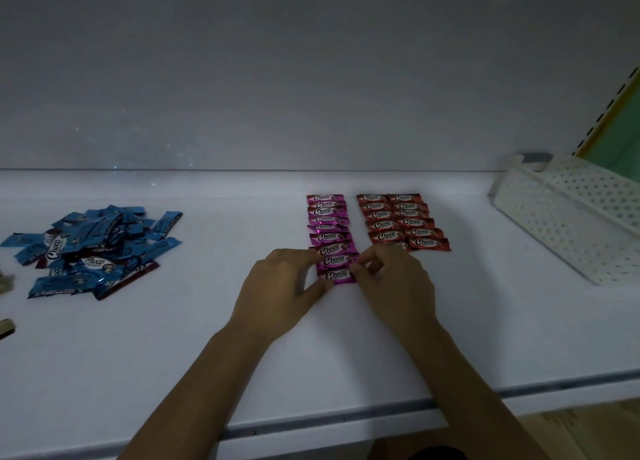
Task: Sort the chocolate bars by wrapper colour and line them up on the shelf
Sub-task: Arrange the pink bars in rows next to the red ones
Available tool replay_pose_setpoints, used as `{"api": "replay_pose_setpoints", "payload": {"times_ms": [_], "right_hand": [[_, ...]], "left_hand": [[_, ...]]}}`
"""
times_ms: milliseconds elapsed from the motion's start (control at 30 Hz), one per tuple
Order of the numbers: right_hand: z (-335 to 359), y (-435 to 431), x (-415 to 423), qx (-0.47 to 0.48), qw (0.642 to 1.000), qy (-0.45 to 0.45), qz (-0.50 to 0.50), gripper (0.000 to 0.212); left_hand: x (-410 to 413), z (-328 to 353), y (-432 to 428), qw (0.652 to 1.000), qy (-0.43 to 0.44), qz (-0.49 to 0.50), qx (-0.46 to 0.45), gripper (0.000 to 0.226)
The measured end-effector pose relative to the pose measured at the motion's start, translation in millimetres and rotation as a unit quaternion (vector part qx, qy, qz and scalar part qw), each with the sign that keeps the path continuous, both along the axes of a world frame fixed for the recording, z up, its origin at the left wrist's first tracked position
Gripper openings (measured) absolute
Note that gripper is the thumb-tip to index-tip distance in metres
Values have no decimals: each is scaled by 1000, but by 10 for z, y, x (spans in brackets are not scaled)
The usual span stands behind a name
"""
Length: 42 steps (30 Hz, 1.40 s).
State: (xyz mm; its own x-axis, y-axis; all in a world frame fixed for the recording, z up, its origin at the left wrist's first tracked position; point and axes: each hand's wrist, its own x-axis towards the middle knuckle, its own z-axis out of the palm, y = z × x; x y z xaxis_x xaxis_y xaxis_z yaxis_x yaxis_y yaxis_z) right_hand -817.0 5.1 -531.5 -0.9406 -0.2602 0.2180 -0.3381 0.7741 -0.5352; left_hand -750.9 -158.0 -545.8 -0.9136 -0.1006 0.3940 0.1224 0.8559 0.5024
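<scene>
Left hand (pixel 277 286) and right hand (pixel 394 286) each pinch an end of the nearest pink bar (pixel 336 276), probably to square it with the pink column (pixel 327 231) running away from the fingertips. 2 red columns (pixel 401 222) lie just beyond the right hand. An unsorted blue pile (pixel 93 248) sits well left of the left hand on the shelf (pixel 173 355).

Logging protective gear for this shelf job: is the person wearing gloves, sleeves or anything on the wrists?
No. The left hand and right hand are bare, without gloves; both forearms show uncovered to the frame's bottom edge. No ring, watch or wristband is visible.
</scene>
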Motion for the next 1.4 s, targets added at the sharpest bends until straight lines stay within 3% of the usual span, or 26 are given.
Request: {"api": "replay_pose_setpoints", "payload": {"times_ms": [133, 233, 567, 767, 1400], "right_hand": [[-7, 13, -7, -13, 1000, -4, 4, 15], [-9, 13, -3, -25, 1000, -9, 1, 16], [-34, 7, 18, -21, 1000, 9, -4, 16], [-28, 3, 29, 7, 1000, 19, 5, 23], [-4, 19, 25, 13, 1000, 6, -5, 25]], "left_hand": [[-50, -24, -10, 1000, -13, 9, 11, 65], [-72, -16, 16, 993, -106, 41, -24, 86], [-355, 118, -51, 942, -283, 107, -145, 99], [-516, 54, 73, 942, -276, 106, -159, 75], [-585, 88, 74, 952, -249, 116, -133, 68]]}}
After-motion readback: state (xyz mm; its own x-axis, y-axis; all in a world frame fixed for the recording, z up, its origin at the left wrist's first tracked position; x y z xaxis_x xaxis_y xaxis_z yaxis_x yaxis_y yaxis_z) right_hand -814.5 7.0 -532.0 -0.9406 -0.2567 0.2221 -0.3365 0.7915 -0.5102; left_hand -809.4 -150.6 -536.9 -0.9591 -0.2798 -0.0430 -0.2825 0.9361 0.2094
